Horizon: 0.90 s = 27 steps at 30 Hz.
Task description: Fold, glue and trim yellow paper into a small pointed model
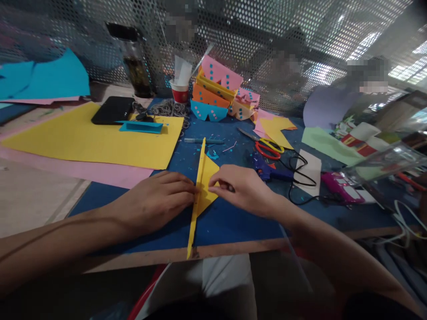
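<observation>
My left hand (156, 200) lies flat on the blue tabletop (233, 222). Its fingers are stretched out and grip nothing. The tips press on the left edge of the yellow folded paper (202, 202). My right hand (240, 186) comes in from the other side. Its fingers are bent and pinched together on the pointed flap of that paper.

So the paper sits right between my two hands, and both touch it. It is a long thin strip with a triangle flap sticking out to the right (a bit like a paper plane). One end points away from me. The other end reaches the near edge of the tabletop.

A big yellow sheet (83, 138) lies to the left, well apart from my hands, on top of a pink sheet (100, 171). A small teal paper (142, 127) lies on the yellow sheet. Scissors (267, 146) with red and yellow handles lie past my right hand. A purple glue gun (263, 171) is just beside that hand. Farther back stand a red cup (180, 93) and a pile of dotted paper pieces (216, 93).
</observation>
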Motion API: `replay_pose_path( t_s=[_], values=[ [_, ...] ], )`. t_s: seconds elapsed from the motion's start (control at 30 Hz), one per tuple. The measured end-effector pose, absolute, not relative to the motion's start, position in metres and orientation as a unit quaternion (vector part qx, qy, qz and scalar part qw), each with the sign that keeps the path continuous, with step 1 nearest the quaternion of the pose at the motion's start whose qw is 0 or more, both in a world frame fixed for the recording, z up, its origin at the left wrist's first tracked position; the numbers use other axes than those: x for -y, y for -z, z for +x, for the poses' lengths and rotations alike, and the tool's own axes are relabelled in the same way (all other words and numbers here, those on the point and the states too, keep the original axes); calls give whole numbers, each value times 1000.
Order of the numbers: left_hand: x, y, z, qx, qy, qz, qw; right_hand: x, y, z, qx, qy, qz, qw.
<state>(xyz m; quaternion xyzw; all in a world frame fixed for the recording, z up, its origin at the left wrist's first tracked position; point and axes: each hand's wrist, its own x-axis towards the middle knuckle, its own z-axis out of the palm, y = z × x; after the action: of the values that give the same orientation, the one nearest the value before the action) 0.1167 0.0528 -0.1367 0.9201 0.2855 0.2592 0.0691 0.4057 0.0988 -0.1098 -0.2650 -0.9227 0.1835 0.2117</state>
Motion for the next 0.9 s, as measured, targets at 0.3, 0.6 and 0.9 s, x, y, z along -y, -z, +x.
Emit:
replay_pose_path(
  t_s=[0.3, 0.6, 0.9],
  values=[
    [-53, 134, 118, -310, -270, 900, 145, -61, 98, 394, 987, 45, -11, 156],
    [-51, 139, 111, -270, -295, 908, 123, -47, 102, 390, 984, 67, 19, 166],
    [-55, 139, 108, -204, -295, 933, 11, -50, 109, 387, 977, 75, 41, 197]
  ],
)
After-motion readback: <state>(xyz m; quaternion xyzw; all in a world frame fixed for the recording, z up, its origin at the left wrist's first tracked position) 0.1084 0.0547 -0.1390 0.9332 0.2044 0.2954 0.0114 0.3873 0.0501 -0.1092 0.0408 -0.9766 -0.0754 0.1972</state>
